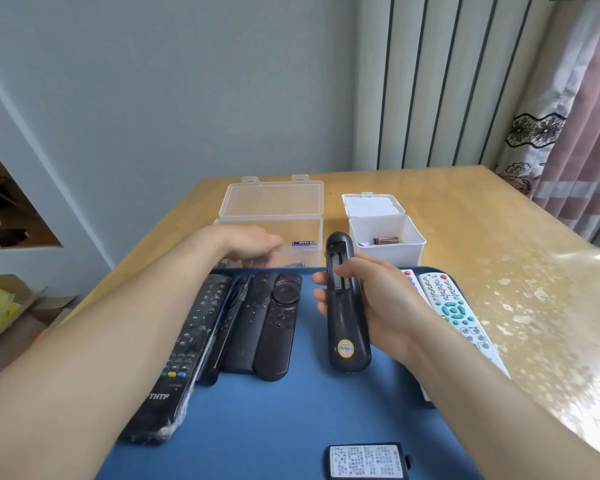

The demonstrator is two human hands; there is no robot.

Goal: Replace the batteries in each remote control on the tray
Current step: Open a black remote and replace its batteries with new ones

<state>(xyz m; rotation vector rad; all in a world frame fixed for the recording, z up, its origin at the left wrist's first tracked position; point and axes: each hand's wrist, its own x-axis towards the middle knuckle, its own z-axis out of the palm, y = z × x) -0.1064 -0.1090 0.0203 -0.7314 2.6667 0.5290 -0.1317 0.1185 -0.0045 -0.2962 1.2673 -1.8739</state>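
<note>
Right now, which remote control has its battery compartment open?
The black remote held in the right hand: its back faces up with the cover off. The other remotes lie on the blue tray.

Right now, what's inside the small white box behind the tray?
One dark battery with a reddish label lies in the white box. Its opaque near wall hides the front of the floor, so more could be there.

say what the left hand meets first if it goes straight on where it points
Probably the purple-labelled battery in the clear plastic box, just ahead of the left hand; depth is unclear, so it could pass above.
</note>
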